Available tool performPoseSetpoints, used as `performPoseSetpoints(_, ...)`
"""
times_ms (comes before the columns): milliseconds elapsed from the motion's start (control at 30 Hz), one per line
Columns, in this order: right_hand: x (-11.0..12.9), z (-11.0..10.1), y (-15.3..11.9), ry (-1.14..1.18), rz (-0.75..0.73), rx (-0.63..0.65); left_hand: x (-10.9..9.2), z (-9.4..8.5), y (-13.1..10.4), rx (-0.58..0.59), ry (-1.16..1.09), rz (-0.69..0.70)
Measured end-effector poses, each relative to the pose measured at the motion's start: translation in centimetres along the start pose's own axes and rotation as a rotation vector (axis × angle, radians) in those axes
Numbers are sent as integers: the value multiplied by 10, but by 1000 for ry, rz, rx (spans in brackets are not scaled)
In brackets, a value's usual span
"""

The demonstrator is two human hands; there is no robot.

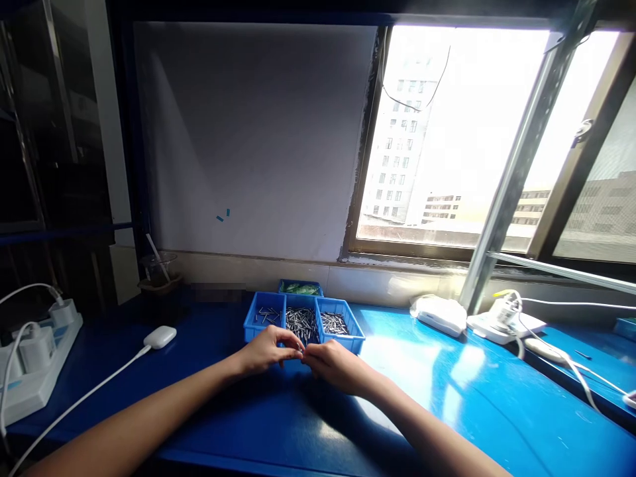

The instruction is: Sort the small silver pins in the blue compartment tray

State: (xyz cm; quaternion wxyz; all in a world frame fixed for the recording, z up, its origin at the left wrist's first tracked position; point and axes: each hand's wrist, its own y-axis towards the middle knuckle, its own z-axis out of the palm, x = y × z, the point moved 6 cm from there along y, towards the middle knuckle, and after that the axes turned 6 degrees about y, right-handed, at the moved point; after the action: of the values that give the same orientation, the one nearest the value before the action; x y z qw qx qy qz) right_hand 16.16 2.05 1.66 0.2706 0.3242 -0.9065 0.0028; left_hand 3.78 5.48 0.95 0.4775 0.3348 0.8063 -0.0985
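Forearms (149, 412) cross the blue surface (238, 424); left hand (271, 347) and right hand (335, 364) meet at bent fingertips, each grip's closure and contents unclear, beside metal pins (302, 323) in blue bins (348, 341).

Harsh daylight pours through the wide brown-framed window (472, 246) at the right, its sky blown out to white and the pale high-rise building (405, 152) outside washed thin. Bright glare patches whiten the right side of the glossy blue tabletop (199, 404), with soft dark shadows falling near its middle. The matte grey wall panel (258, 139) sits dim, and the far left sinks nearly to black. Fine detail looks slightly soft; the wide view stretches toward the edges.
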Motion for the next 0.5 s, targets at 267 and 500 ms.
performPoseSetpoints(267, 11, -19, -3, -128, -1, -67, -3, 1, -3, 9, 32, -58)
performPoseSetpoints(500, 9, -9, -1, -136, -66, -27, 0, 4, -4, 63, 151, -49)
